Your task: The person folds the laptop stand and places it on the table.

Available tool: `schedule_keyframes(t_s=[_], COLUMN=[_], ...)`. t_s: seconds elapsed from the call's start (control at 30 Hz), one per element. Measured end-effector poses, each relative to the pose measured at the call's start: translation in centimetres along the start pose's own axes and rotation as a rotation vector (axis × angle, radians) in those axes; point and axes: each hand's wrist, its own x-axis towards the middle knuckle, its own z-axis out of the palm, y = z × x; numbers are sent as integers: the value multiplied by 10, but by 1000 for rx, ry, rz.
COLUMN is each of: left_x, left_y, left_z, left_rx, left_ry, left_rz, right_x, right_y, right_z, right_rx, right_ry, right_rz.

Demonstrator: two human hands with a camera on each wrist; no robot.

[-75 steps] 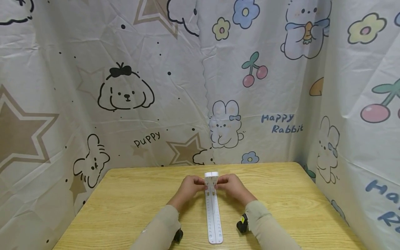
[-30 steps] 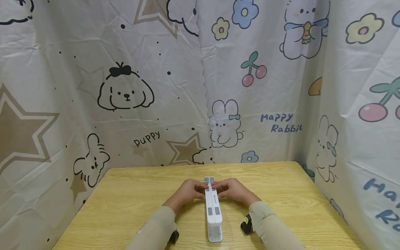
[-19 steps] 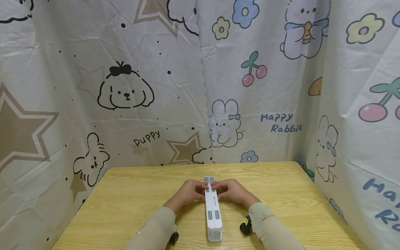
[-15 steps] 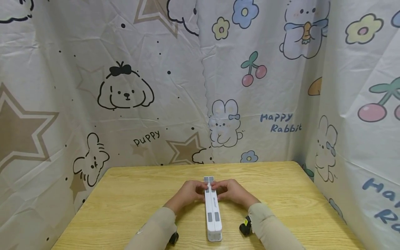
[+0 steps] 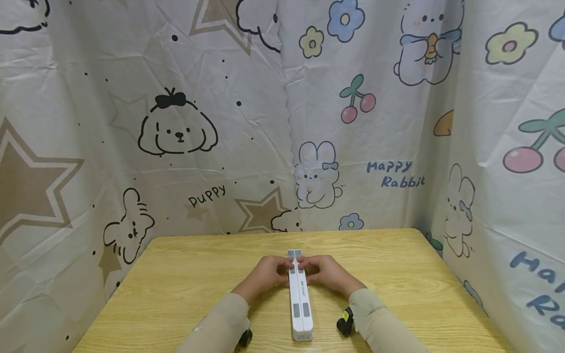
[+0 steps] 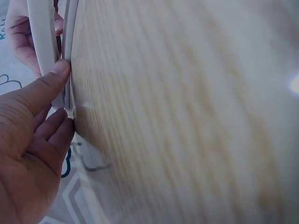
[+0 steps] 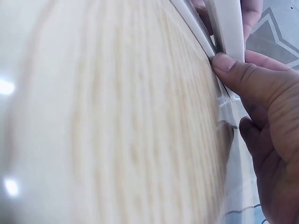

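Observation:
A white folding laptop stand (image 5: 300, 289) with grey pads lies lengthwise at the middle of the table, its two long rails side by side. My left hand (image 5: 266, 274) grips its far part from the left, and my right hand (image 5: 329, 272) grips it from the right. Fingertips rest on top in the head view, thumbs lower at the sides. In the left wrist view, a narrow gap runs between the stand's upper bar (image 6: 43, 35) and the lower one, with the thumb at it. A similar gap shows beside my right thumb (image 7: 225, 62) in the right wrist view.
The wood-grain table (image 5: 198, 274) has rounded far corners. A printed curtain (image 5: 247, 147) with cartoon animals hangs behind it and along both sides. Black wrist cameras sit below the sleeves, the right one (image 5: 346, 321) plainly visible.
The stand's upper bars, earlier raised at the far end, have swung over toward me and down onto the lower ones. The gap at the near end has narrowed; both hands stay around the far part.

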Motion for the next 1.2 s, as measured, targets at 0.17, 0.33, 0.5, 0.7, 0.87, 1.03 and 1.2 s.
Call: schedule_keyframes(t_s=[0.17,0.33,0.5,0.7,0.87,1.03,1.2], left_x=[2,4,4,4,5,3,0], left_y=[0,0,2,0,1,3,4], left_z=[-1,-1,-1,-1,-2,-3,-2], left_rx=[19,31,50,65,71,67,102], left_ry=[-12,-12,-13,-19,-26,-36,-68], left_rz=[1,3,7,21,34,45,63], right_x=[0,0,0,0,0,-1,-5], right_y=[0,-1,0,0,-1,-4,-13], right_z=[-2,-4,-5,-6,-6,-7,-5], right_rx=[-16,-31,-34,-32,-43,-90,-216], right_ry=[-6,-18,-26,-37,-42,-53,-58], right_rz=[-8,-4,-12,-13,-20,-34,-49])
